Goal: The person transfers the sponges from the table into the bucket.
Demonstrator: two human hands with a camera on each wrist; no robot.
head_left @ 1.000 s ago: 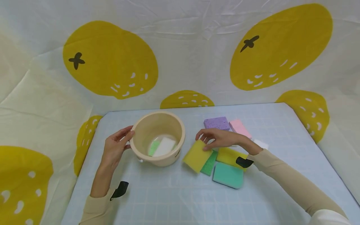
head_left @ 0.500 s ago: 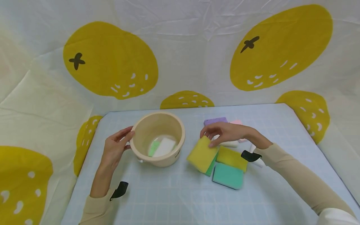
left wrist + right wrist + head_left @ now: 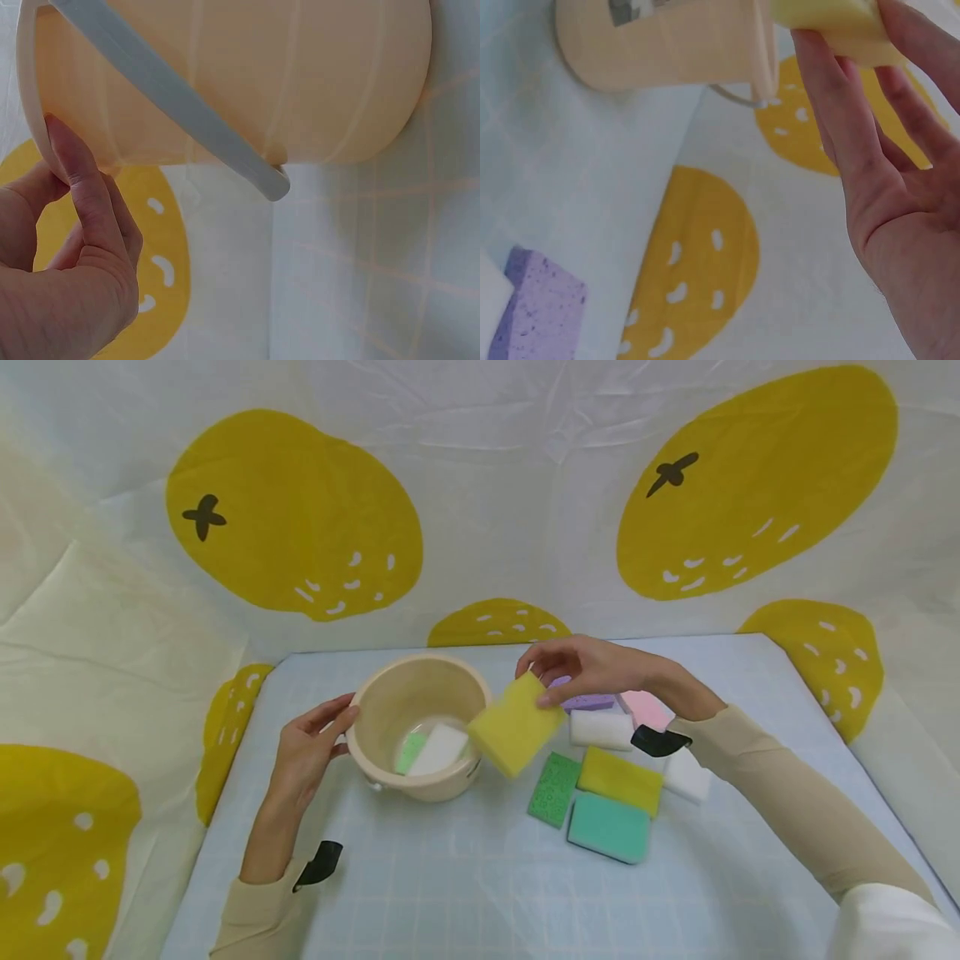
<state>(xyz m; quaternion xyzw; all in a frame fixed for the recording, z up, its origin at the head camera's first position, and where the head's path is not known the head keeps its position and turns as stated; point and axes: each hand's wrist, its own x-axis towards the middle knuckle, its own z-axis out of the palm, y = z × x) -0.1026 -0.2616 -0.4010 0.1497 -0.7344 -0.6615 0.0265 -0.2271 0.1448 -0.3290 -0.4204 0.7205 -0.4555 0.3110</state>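
A cream bucket stands left of centre on the table, with a white sponge and a light green sponge inside. My left hand pinches its left rim between thumb and fingers; in the left wrist view the grey handle hangs down the bucket's side. My right hand pinches a yellow sponge by its upper edge. That sponge is raised and tilted, overlapping the bucket's right rim in the head view. The right wrist view shows the sponge between thumb and fingers near the rim.
Right of the bucket lie a green sponge, a second yellow sponge, a teal sponge, a white sponge, another white block, a pink sponge and a purple sponge. A patterned cloth hangs behind the table.
My right hand has lifted the yellow sponge off the group and carried it up and left to the bucket's rim, uncovering the green sponge. My left hand stays on the rim.
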